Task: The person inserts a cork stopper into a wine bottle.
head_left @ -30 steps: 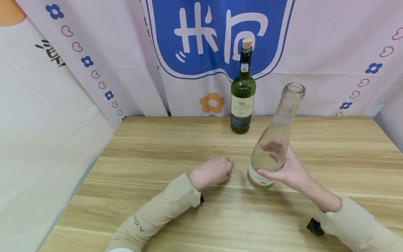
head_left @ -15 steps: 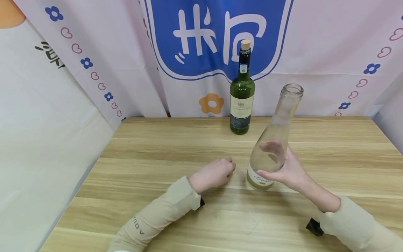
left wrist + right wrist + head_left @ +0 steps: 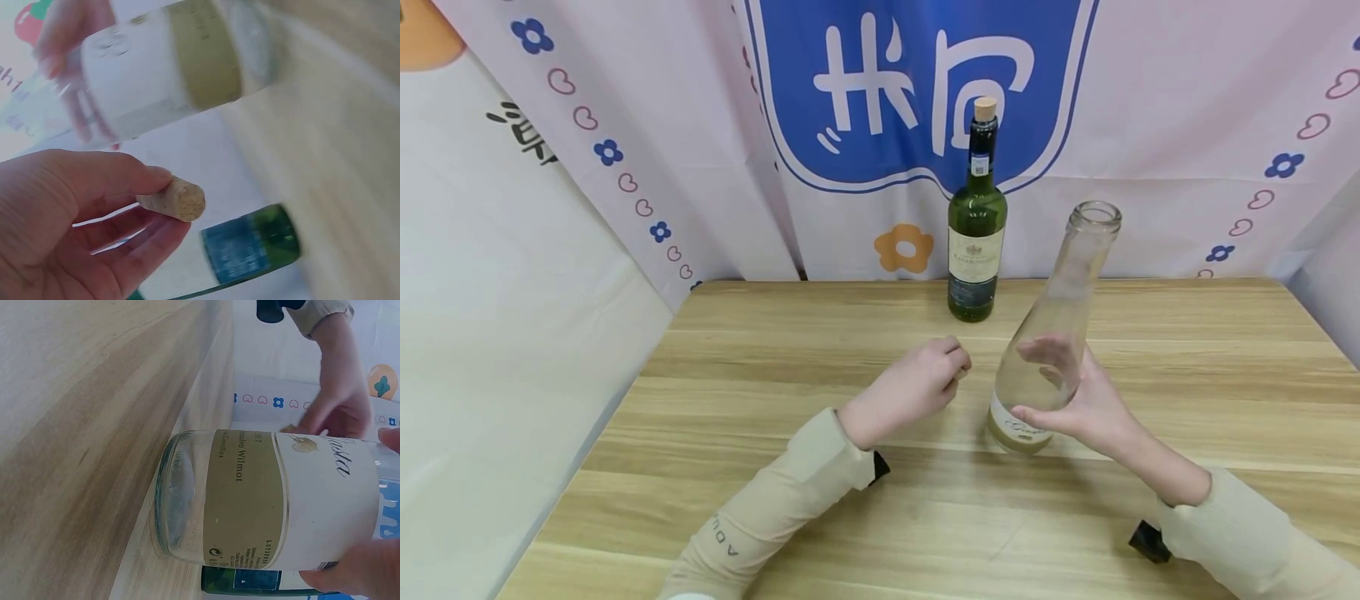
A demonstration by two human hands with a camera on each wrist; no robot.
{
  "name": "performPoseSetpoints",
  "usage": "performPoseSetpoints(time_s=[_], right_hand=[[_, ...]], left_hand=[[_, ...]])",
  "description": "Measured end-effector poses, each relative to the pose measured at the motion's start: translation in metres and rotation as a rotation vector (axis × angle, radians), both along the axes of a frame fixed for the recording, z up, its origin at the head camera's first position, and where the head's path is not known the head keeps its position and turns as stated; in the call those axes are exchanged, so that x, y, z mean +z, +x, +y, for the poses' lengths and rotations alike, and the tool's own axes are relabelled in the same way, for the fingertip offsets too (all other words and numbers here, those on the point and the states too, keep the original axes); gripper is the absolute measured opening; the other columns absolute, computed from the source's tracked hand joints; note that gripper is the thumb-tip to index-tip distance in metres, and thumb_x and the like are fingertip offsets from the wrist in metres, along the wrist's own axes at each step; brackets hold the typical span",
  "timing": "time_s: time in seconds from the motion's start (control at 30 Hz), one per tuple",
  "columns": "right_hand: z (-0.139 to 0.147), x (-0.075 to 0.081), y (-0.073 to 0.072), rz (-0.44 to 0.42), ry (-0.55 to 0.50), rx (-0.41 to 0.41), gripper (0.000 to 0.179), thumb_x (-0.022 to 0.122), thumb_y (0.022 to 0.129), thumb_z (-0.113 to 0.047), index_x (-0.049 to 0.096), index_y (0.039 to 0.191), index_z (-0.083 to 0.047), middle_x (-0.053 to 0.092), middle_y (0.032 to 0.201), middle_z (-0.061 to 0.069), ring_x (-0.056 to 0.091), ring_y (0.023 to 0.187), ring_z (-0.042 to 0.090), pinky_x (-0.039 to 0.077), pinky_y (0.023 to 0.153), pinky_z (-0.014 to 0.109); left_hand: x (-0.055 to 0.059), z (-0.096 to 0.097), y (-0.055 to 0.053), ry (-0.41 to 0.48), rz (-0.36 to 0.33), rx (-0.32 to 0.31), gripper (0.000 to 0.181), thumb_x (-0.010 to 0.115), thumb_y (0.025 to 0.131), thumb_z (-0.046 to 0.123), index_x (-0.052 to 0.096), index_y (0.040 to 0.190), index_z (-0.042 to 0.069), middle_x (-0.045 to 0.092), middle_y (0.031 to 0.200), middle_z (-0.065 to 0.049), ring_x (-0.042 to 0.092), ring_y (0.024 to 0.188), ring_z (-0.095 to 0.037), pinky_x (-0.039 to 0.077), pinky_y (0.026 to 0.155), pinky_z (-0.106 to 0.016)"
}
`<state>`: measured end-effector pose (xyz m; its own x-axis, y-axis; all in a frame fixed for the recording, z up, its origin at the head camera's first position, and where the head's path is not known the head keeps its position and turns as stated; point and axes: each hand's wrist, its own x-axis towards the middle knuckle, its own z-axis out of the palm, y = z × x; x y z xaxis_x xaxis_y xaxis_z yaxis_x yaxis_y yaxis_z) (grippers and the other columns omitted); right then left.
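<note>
Between thumb and fingers, my left hand (image 3: pixel 910 387) pinches a small cork (image 3: pixel 181 199), its end face pointing away from the palm in the left wrist view. My right hand (image 3: pixel 1097 408) grips a clear glass bottle (image 3: pixel 1056 304) around its lower body. That bottle stands upright on the table with its mouth uncovered; a white and olive label (image 3: pixel 275 500) wraps its lower part. In the head view, the left hand is raised just left of the bottle, well below the level of its mouth.
A green wine bottle (image 3: pixel 976 250) with a cork stopper (image 3: pixel 985 109) in its neck stands at the back of the wooden table (image 3: pixel 760 358). Behind it hangs a printed curtain (image 3: pixel 850 225). A black wrist-worn device (image 3: pixel 1150 542) shows under the right sleeve.
My left hand has lifted off the table, moving slightly forward and right with the cork in its fingers. The right hand and the clear bottle have stayed put.
</note>
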<state>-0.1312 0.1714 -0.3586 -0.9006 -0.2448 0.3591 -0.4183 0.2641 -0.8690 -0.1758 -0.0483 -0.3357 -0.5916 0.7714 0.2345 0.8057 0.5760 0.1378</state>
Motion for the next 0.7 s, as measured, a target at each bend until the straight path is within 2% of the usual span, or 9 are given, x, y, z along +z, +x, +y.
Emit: performPoseSetpoints(time_s=[0.17, 0.37, 0.7], right_hand=[[0.000, 0.000, 0.000, 0.002, -0.011, 0.008, 0.070, 0.077, 0.061, 0.010, 0.037, 0.118, 0.004, 0.050, 0.117, 0.018, 0.048, 0.110, 0.008, 0.038, 0.094, 0.015], [0.000, -0.001, 0.000, 0.008, -0.010, 0.011, 0.069, 0.077, 0.062, 0.010, 0.037, 0.118, 0.004, 0.050, 0.117, 0.017, 0.047, 0.110, 0.007, 0.038, 0.093, 0.015], [0.001, -0.001, 0.000, 0.007, -0.018, 0.014, 0.070, 0.077, 0.062, 0.011, 0.036, 0.118, 0.004, 0.051, 0.116, 0.018, 0.048, 0.110, 0.009, 0.038, 0.093, 0.017]], left_hand=[[0.019, 0.002, -0.001, 0.140, 0.058, -0.037, 0.015, 0.056, 0.081, -0.005, 0.062, 0.093, 0.001, 0.058, 0.092, -0.006, 0.057, 0.084, -0.015, 0.048, 0.073, -0.019], [0.039, 0.010, 0.001, 0.297, 0.161, -0.073, 0.015, 0.058, 0.082, -0.003, 0.061, 0.096, 0.001, 0.058, 0.096, -0.005, 0.054, 0.085, -0.014, 0.044, 0.076, -0.017], [0.070, 0.025, 0.009, 0.553, 0.252, -0.083, 0.016, 0.058, 0.084, 0.000, 0.062, 0.100, -0.001, 0.059, 0.102, -0.009, 0.054, 0.087, -0.014, 0.041, 0.079, -0.010]])
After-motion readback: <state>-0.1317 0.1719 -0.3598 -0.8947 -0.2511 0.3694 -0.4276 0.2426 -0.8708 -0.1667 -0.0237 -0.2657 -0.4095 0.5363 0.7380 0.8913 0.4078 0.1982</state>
